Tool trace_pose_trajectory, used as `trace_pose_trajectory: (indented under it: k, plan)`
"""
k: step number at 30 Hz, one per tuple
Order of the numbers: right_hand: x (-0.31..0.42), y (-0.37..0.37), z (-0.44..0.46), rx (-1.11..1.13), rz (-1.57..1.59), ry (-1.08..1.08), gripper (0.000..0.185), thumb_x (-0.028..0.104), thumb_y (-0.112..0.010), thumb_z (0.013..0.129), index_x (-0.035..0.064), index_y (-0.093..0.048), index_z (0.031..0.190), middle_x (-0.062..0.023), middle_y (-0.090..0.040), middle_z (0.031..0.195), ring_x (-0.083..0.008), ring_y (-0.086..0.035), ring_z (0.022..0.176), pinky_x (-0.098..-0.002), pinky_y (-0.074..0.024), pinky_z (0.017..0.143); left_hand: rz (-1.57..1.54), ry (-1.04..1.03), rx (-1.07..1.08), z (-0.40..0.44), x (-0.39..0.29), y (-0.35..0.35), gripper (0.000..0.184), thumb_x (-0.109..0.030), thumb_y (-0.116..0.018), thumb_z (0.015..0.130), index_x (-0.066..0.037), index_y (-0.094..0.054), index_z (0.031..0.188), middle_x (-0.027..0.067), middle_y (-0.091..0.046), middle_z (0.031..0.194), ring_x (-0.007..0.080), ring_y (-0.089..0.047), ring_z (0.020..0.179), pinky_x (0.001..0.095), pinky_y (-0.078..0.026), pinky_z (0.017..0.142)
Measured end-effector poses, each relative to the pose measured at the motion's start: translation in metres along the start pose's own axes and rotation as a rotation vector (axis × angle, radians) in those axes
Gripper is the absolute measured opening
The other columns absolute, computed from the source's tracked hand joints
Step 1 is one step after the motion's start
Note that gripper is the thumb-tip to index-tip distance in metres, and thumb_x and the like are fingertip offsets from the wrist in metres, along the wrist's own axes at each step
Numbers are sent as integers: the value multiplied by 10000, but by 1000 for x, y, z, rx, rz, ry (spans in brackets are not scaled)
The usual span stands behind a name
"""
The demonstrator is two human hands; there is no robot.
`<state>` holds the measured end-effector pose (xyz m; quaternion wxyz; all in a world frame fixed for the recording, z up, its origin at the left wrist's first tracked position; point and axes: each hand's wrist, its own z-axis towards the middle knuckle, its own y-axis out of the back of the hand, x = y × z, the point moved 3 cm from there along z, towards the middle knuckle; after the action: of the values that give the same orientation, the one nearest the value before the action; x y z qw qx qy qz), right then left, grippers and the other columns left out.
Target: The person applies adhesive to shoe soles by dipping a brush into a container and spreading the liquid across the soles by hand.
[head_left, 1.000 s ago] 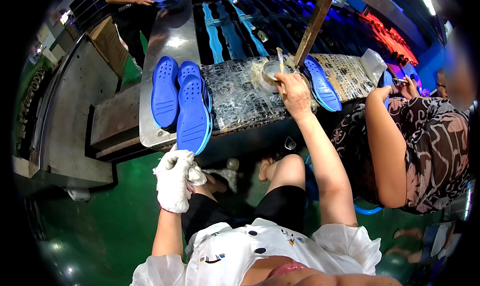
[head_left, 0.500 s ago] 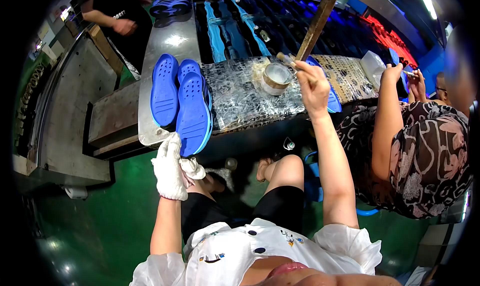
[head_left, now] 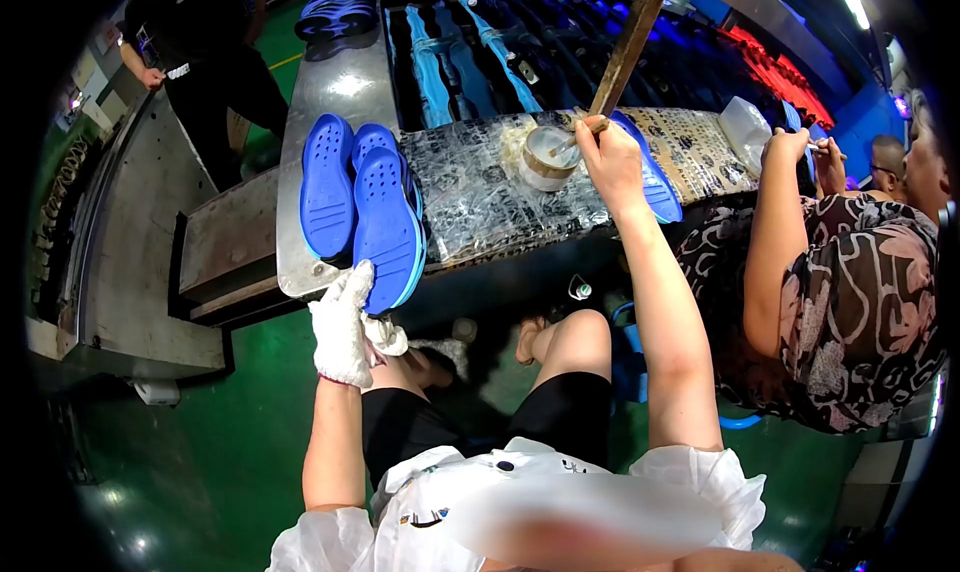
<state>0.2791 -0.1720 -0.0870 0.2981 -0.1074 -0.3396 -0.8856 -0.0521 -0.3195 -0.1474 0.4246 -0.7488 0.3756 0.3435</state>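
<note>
My left hand (head_left: pixel 343 327), in a white glove, has its fingers closed at the heel end of a blue shoe sole (head_left: pixel 388 232), which overhangs the bench's front edge. Another blue sole (head_left: pixel 328 187) lies to its left, and part of one more shows behind. My bare right hand (head_left: pixel 612 162) pinches a brush (head_left: pixel 575 138), its tip over the opening of a round pot (head_left: pixel 548 162). Partly hidden behind that hand, a blue sole (head_left: pixel 650 177) rests on the plastic-wrapped surface (head_left: pixel 470 197).
A conveyor (head_left: pixel 480 62) with blue strips runs behind the wrapped surface, crossed by a rusty post (head_left: pixel 630 47). Dark-blue soles (head_left: pixel 340 17) are stacked at the back left. A co-worker (head_left: pixel 850 302) sits at the right; another person (head_left: pixel 205 62) stands at the back left.
My right hand has lifted from the pot, moved right, and brought the brush tip back over its opening. My left hand now touches the sole's heel. The standing person has moved left.
</note>
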Motion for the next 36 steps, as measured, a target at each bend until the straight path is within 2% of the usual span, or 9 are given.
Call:
trace_pose_trajectory:
  k: [7,9,11,17,21,23,24,29,36]
  plan:
    - [13,19,-1,-105,43,19,123,148,-624,828,31,-621,789,-112,-616,714,-288,-603,672,-355,-472,601,-122,-40,52,-21,-8,-21,237,-154,-628,856,-19,-554,1036,66,-611,787,119,-548,524,261,-437,404]
    - [15,25,-7,-167,48,66,109,129,-634,815,25,-622,785,-116,-625,734,-284,-610,695,-345,-480,622,-220,-88,299,-24,-14,-31,260,-125,-617,851,-29,-491,1057,86,-597,786,132,-535,495,256,-428,385]
    - [14,31,-22,-206,63,41,82,93,-650,792,12,-635,783,-119,-643,777,-281,-618,721,-337,-491,655,-66,-282,2,-22,-20,-45,271,-55,-611,832,-50,-423,1028,81,-560,731,107,-464,430,244,-376,344]
    - [44,68,-87,-247,288,-151,157,80,-565,887,-61,-613,836,-78,-613,792,-121,-541,648,-250,-443,585,16,-392,40,-21,-29,-58,282,-15,-607,825,-60,-416,1028,53,-536,715,92,-428,390,244,-354,342]
    - [97,91,-121,-188,476,-101,168,61,-458,891,-30,-572,810,-75,-540,700,-100,-438,577,-224,-333,505,176,-504,-59,-29,-22,-67,241,-20,-644,799,-32,-496,989,52,-574,767,80,-494,485,222,-404,425]
    - [114,91,-129,-157,462,-31,121,2,-459,789,-43,-571,799,-88,-534,676,-136,-451,573,-245,-341,503,372,-702,-62,-26,-11,-67,245,-29,-669,784,-32,-517,976,51,-590,803,64,-513,551,205,-428,495]
    - [123,90,-128,-158,484,26,116,-1,-471,775,-39,-578,800,-94,-545,676,-150,-464,573,-256,-352,507,306,-619,-26,-34,-11,-74,300,-44,-680,771,19,-527,1022,70,-626,910,120,-570,825,266,-475,759]
    - [143,82,-121,-66,404,174,125,-34,-612,696,20,-602,808,-61,-603,681,-205,-549,539,-299,-446,502,330,-549,33,-52,-3,-89,272,-30,-676,766,-8,-544,1003,59,-622,902,76,-558,764,233,-471,660]
    - [141,86,-118,-67,353,219,109,-29,-631,680,17,-610,776,-59,-599,667,-204,-538,518,-297,-437,478,268,-569,71,-45,7,-85,278,8,-657,769,-23,-531,1014,34,-619,835,63,-549,652,214,-455,566]
